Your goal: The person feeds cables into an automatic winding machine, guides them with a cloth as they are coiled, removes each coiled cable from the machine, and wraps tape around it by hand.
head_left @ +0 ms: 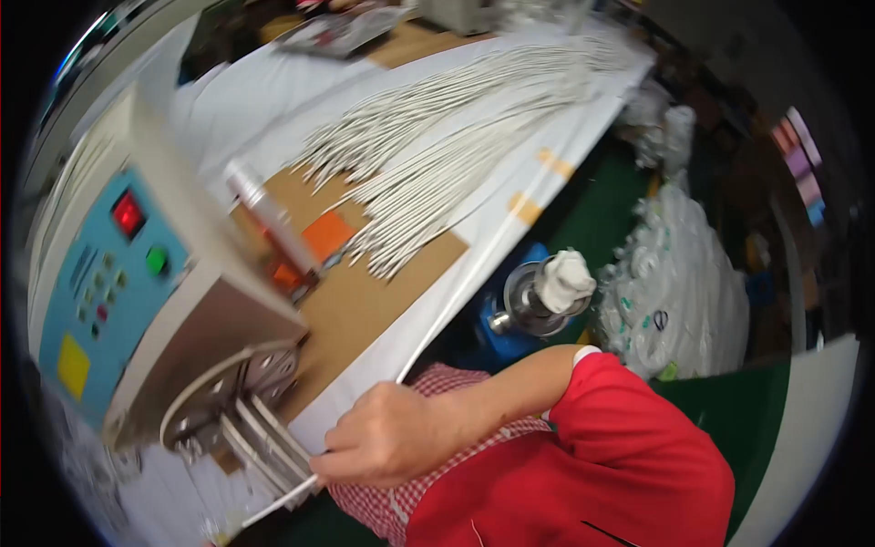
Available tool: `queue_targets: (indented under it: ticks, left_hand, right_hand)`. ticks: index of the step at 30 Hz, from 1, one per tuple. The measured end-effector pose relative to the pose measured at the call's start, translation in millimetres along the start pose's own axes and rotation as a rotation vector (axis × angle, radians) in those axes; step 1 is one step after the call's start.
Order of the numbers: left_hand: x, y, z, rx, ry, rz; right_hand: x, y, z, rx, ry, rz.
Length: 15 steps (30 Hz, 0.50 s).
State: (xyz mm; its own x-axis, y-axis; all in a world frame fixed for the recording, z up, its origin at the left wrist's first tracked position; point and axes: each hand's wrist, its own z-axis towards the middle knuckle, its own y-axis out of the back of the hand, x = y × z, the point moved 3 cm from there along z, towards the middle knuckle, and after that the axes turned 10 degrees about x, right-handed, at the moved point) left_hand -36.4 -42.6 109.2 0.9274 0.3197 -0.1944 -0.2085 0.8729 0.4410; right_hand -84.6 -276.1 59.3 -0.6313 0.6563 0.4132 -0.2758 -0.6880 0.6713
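My right hand [387,438], in a red sleeve, is closed in a fist beside the winding head of a machine. A white cable [276,503] runs out from under its fingers towards the lower left, and a white line also leaves the fist at the top along the table edge. Close to the knuckles are the metal prongs [264,442] of the machine's round plate [205,401]. The machine [109,292] has a blue panel with a lit red display [128,213] and a green button [157,261]. My left hand is out of view.
Many white cables [437,118] lie lengthwise on the table, partly over brown cardboard [365,314]. A clear-and-orange bottle [273,223] stands by the machine. Right of the table are a stool-like metal part with white cloth [563,281] and bagged cable bundles [679,283].
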Motion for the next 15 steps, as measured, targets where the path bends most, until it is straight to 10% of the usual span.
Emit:
queue_targets:
  ticks: [10,15]
  left_hand:
    - [60,-26,-52,0.596,0.843,-0.352]
    - [97,-72,-88,-0.072,0.951,-1.154]
  right_hand:
    - [-20,-53,72,-0.054,-0.025,0.122]
    - [-24,-73,95,-0.15,-0.049,-0.07]
